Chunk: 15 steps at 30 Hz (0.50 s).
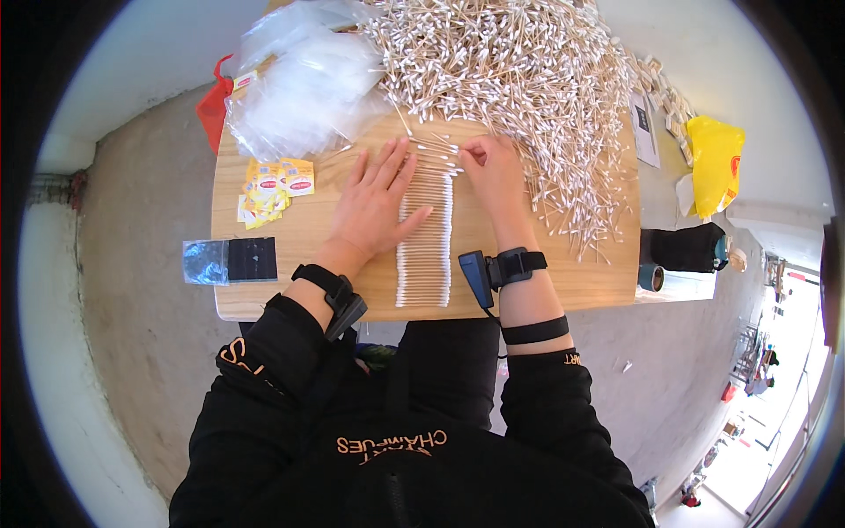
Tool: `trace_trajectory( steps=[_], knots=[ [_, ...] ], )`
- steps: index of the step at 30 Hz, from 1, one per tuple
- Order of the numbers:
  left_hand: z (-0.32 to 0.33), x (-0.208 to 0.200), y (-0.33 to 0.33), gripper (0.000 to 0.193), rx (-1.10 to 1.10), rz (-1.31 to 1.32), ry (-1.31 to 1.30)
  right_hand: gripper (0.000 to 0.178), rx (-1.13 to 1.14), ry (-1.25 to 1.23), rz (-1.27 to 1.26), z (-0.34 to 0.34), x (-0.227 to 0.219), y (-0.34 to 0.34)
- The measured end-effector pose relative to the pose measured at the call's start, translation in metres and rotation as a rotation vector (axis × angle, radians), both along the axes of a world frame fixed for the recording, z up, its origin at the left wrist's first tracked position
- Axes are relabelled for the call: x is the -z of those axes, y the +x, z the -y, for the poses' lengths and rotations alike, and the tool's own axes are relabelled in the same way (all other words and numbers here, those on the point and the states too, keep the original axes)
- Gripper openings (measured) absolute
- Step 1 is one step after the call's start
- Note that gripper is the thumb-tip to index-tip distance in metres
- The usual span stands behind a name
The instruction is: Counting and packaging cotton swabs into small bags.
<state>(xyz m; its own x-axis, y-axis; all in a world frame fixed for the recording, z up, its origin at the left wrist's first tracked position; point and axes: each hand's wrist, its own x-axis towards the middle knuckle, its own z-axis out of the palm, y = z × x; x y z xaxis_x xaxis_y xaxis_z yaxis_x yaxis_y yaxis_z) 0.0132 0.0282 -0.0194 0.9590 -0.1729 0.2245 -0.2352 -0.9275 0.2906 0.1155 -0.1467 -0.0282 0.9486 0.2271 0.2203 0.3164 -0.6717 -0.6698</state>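
Note:
A neat column of cotton swabs lies side by side on the wooden table, in front of my body. My left hand rests flat along the column's left side, fingers stretched and thumb reaching over the swabs. At the column's far right end, my right hand is closed in a pinch at the tip of a cotton swab. Several swabs there lie crooked and partly crossed. Beyond both hands spreads a large heap of loose cotton swabs, reaching down the right side of the table.
Clear plastic bags are piled at the far left. Nearer stand yellow-and-white labels and a small clear-and-black packet. Off to the right are a yellow bag, a black pouch and a cup.

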Motion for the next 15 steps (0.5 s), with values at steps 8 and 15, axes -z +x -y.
trace_trajectory(
  steps=[8, 15],
  knots=[
    [0.001, -0.002, -0.001, 0.066, 0.005, -0.011, -0.045, 0.008, -0.086, -0.106, -0.131, 0.005, -0.002, 0.012],
    [-0.001, 0.001, -0.001, 0.067, -0.006, -0.005, -0.064, 0.011, 0.119, 0.255, -0.246, 0.022, -0.009, 0.000]
  ],
)
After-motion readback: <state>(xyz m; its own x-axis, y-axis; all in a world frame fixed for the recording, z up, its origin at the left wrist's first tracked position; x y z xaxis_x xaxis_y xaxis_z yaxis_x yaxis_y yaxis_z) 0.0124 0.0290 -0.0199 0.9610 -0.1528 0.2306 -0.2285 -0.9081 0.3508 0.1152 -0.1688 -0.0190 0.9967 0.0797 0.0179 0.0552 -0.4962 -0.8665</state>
